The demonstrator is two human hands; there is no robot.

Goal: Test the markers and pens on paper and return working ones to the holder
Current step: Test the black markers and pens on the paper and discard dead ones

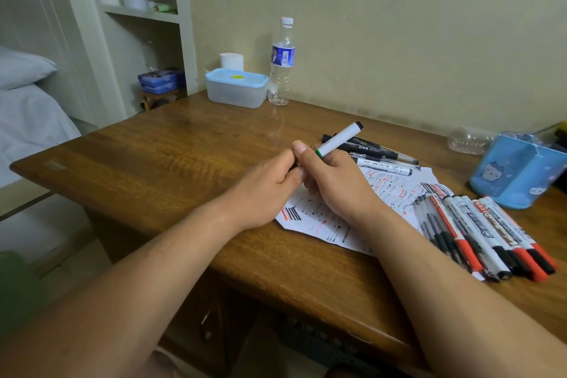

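Paper (325, 221) well scribbled; pens (478, 233) lie outside the holder (515, 172) (plenty left). Right hand (334, 181) grips a marker (340, 138), left hand (270, 181) pinches its end.

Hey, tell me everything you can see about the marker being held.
The marker has a white, plastic-looking barrel with small print, a green band near the grip and a black far end. It slants up to the right above the paper. The right hand grips its lower part; the left hand pinches its lower end, which is hidden.
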